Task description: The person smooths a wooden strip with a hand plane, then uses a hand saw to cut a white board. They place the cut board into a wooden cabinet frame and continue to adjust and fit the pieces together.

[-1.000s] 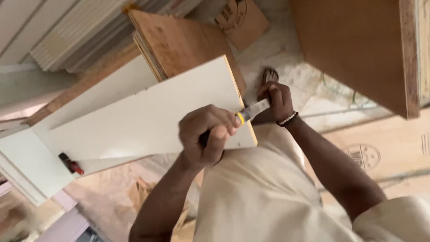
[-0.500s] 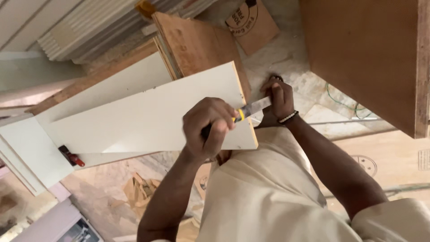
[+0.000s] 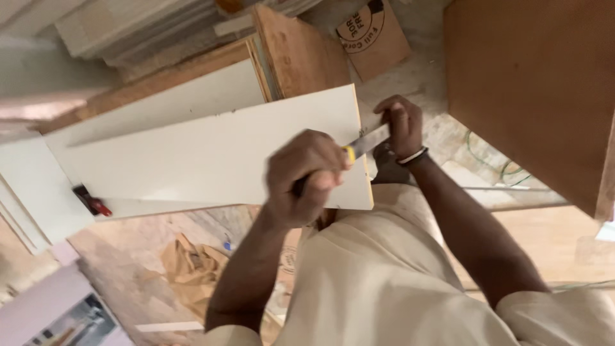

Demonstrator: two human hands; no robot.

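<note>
A flat white laminated board (image 3: 211, 154) is showing a thin tan edge along its end. A slim steel tool blade (image 3: 368, 142) is gleaming silver-grey, with a yellow collar meeting its dark handle. A small red and black clamp (image 3: 91, 200) is sitting against the white. A large plywood panel (image 3: 532, 90) is showing plain orange-brown. A thin wristband (image 3: 412, 156) is showing white and black.

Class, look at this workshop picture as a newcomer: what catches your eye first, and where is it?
The large white board fills the middle, lying aslant. At its near end, the left hand grips a yellow-collared handle while the right hand pinches the metal blade at the board's edge. A brown wooden panel looms at upper right.
</note>
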